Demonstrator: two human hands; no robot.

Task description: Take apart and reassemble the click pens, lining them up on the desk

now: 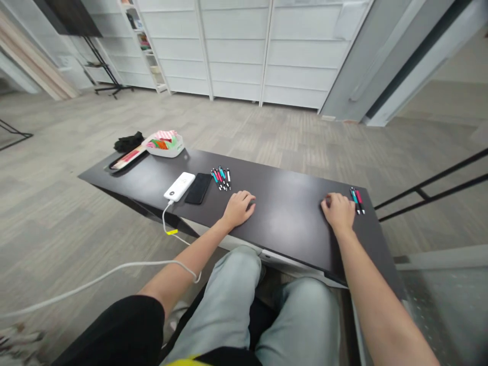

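Evidently, we sit at a dark grey desk (pixel 290 195) with both forearms reaching forward over it. Our left hand (pixel 238 207) rests near the front edge, its fingers loosely bent and its thumb set apart, gripping nothing that we can see. Just beyond it, farther left, lies a bunch of ballpoint pens (pixel 221 176) in teal, pinkish red and white, side by side at a slant. Our right hand (pixel 338 211) rests toward the right end with its fingers curled under; we cannot tell whether they close on anything. Right beside it, near the desk's right edge, lies a smaller set of teal and red pens (pixel 360 200).

To the left of the bunch we see a black smartphone (pixel 199 188) lying flat, and next to it a white power bank (pixel 179 186). From the power bank's near end hangs a white cable (pixel 164 218) with a yellow tag (pixel 172 232); white cable also crosses our left forearm. Toward the far left corner stand a white basket (pixel 177 149) of colourful packets and a long narrow tray (pixel 131 157), with black cloth (pixel 128 142) behind them.
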